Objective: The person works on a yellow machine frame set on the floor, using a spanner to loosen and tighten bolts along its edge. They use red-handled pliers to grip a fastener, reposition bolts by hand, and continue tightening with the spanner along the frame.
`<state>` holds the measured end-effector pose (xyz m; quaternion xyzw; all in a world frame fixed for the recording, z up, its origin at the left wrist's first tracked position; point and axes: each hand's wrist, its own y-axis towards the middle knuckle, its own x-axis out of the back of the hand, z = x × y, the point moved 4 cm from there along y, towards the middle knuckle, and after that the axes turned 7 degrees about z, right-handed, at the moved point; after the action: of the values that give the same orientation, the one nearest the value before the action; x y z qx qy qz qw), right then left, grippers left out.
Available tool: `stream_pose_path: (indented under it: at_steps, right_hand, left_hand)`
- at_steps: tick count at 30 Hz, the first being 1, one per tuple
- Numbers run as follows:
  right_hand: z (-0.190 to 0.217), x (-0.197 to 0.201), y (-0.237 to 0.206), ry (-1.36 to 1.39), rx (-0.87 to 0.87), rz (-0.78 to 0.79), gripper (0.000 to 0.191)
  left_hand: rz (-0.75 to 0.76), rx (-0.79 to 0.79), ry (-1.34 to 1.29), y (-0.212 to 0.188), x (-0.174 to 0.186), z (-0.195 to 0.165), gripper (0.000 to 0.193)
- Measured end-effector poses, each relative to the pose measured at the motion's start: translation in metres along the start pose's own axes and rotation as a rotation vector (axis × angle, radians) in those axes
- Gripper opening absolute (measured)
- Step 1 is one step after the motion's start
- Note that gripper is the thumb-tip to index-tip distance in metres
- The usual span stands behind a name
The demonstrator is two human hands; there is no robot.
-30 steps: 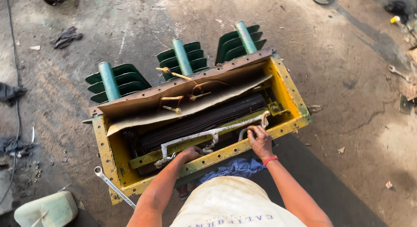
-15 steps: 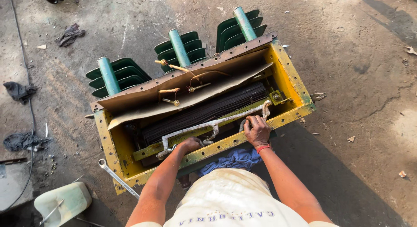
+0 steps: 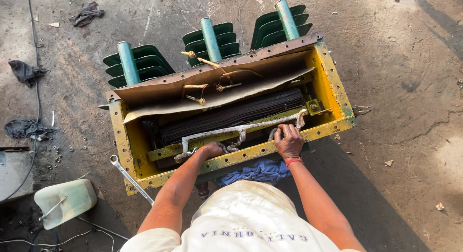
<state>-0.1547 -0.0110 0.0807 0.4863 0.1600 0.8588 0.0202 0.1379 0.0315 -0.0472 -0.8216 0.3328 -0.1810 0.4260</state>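
Observation:
A yellow metal tank (image 3: 333, 83) stands open on the ground, with a dark laminated core (image 3: 231, 116) inside under brown paper sheets (image 3: 202, 100). A grey metal lifting bar (image 3: 241, 129) runs across the core. My left hand (image 3: 212, 149) reaches inside the near wall and grips the bar's left end. My right hand (image 3: 288, 141), with a red band at the wrist, rests on the tank's near rim, fingers curled around the bar's right part. Three green finned insulators (image 3: 210, 39) stick out from the far side.
A spanner (image 3: 129, 177) lies by the tank's near left corner. A pale plastic jug (image 3: 65, 201) sits at the lower left. Dark rags (image 3: 26, 71) and small bolts lie on the concrete at left. A blue cloth (image 3: 258, 171) hangs under the near rim.
The view has shifted so the tank sits higher and more central. Both hands stay on the grey bar; my right hand has slid slightly along it.

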Motion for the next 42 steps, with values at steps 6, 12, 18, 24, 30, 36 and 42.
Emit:
stream_pose_path:
  at_steps: [6, 12, 18, 24, 30, 36, 42]
  right_hand:
    - [-0.0017, -0.0035, 0.0002, -0.009, 0.0, 0.003, 0.01]
    - [-0.0056, -0.0067, -0.0008, -0.026, -0.001, 0.005, 0.01]
    - [-0.0075, -0.0081, -0.0016, -0.033, -0.008, 0.024, 0.01]
    - [-0.006, -0.0052, -0.0005, -0.03, -0.006, 0.017, 0.01]
    - [-0.0029, -0.0029, -0.0002, -0.016, -0.006, 0.013, 0.009]
    - [-0.0008, -0.0019, 0.0008, -0.021, -0.002, 0.016, 0.01]
    - [-0.0023, -0.0024, 0.0006, -0.029, -0.011, 0.011, 0.009]
  left_hand:
    - [-0.08, 0.09, 0.149, -0.0014, 0.0026, 0.0016, 0.024]
    - [-0.059, 0.049, 0.03, -0.0024, 0.0002, 0.0004, 0.027]
    - [-0.087, 0.117, 0.121, -0.0051, 0.005, 0.0025, 0.035]
    - [-0.043, 0.058, 0.143, -0.0022, 0.0004, -0.0036, 0.028]
    - [0.007, 0.053, -0.134, -0.0036, -0.0015, 0.0012, 0.021]
    - [-0.035, 0.071, 0.11, -0.0019, 0.0012, -0.0014, 0.02]
    - [0.012, 0.05, 0.002, -0.0022, -0.0003, -0.0017, 0.021]
